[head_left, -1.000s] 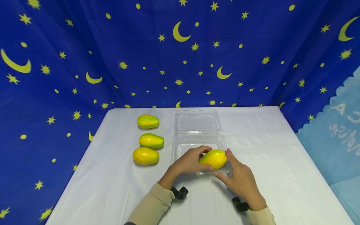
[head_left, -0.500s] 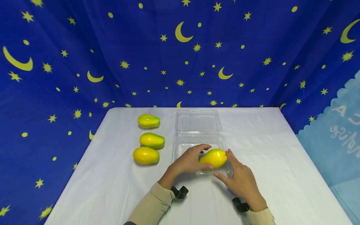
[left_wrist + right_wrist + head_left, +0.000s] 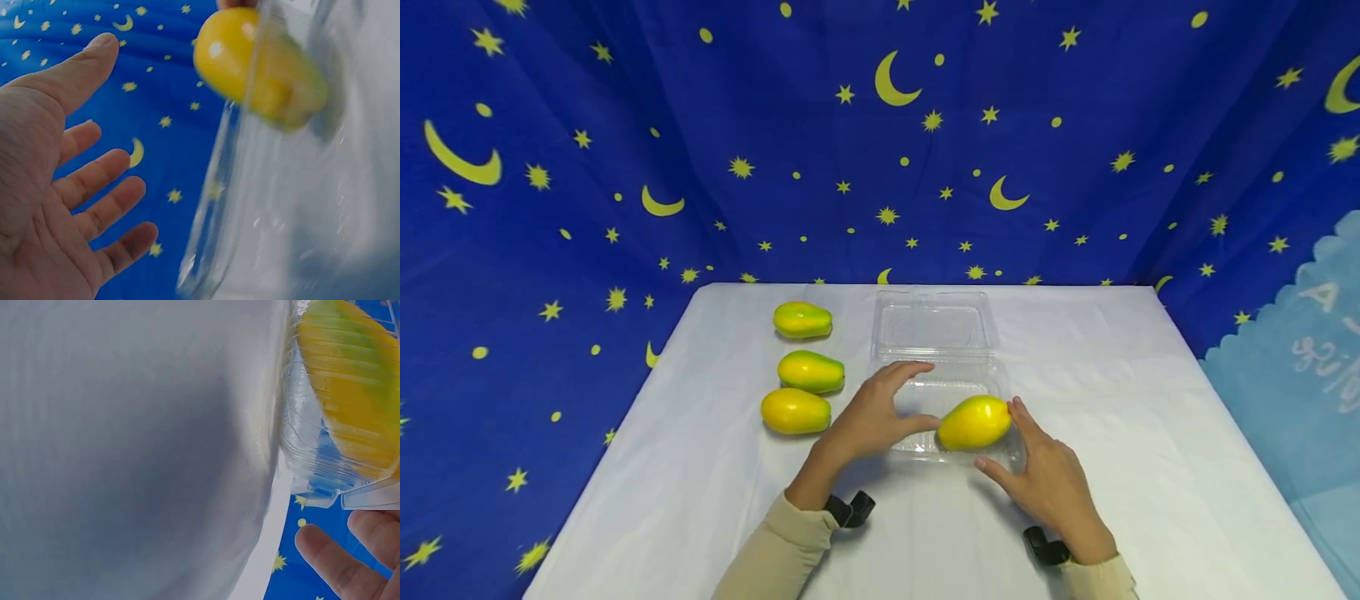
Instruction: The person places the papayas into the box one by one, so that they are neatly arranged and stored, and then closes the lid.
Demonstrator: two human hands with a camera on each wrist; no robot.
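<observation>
A yellow-green papaya (image 3: 976,422) lies at a slant in the right part of the near half of a clear hinged plastic box (image 3: 895,446). My left hand (image 3: 876,412) is left of this papaya with thumb and fingers spread apart, holding nothing. In the left wrist view its palm (image 3: 53,206) faces the box wall, and the papaya (image 3: 228,53) shows partly through the plastic. My right hand (image 3: 1052,479) is at the box's right side, its extended fingertips right at the papaya's tip. The right wrist view shows two of its fingers (image 3: 340,565) below the box rim.
Three more papayas, a far one (image 3: 802,320), a middle one (image 3: 811,372) and a near one (image 3: 795,412), lie in a column left of the box. The box lid (image 3: 934,321) lies folded back on the white-covered table (image 3: 1120,375). A blue starry cloth (image 3: 820,142) hangs behind.
My left hand has let go of the papaya in the box and drawn back to the left, its fingers spreading. My right hand and the papaya have stayed nearly in place.
</observation>
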